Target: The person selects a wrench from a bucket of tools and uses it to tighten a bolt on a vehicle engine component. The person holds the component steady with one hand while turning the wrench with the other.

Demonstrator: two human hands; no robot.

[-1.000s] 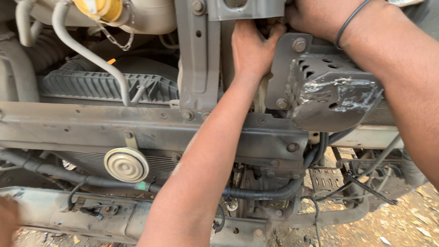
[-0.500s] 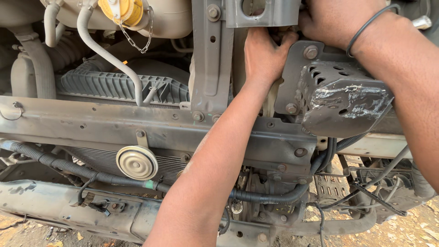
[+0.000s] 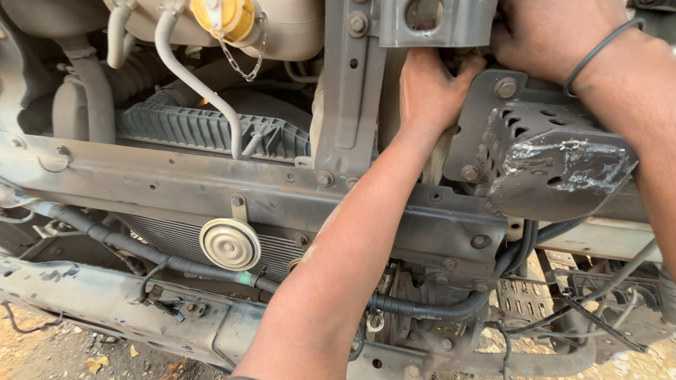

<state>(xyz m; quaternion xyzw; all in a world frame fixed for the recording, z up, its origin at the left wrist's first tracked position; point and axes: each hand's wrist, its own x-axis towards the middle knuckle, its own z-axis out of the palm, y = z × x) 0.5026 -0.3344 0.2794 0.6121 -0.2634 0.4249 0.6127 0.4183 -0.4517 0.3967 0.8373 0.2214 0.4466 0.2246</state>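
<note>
We have both hands up at the dented grey bumper bracket (image 3: 556, 151), a perforated steel piece bolted to the front of the vehicle, just right of the upright grey support post (image 3: 350, 91) and above the long crossmember (image 3: 176, 186). It looks heavy and stiff, with scraped paint and a crumpled lower corner, so we judge that it will not flex and that its edges may be sharp; the flat bolted flange on its left side is the safest place to hold. Our left hand (image 3: 433, 91) reaches up from below, fingers curled into the gap between post and bracket, pressed against the flange; whether the grip is closed on anything in there we cannot tell. Our right hand (image 3: 546, 35), with a black band on the wrist, rests on the bracket's top, its fingers hidden behind the upper plate (image 3: 436, 21), so its grip is also unclear. Further out sit the round horn (image 3: 230, 243), the black hose (image 3: 422, 309) running beneath, and the yellow cap (image 3: 224, 17) on the pale tank. Against the earlier frames, our hands sit in the same place, while the view has shifted so the engine bay lies further right.
</note>
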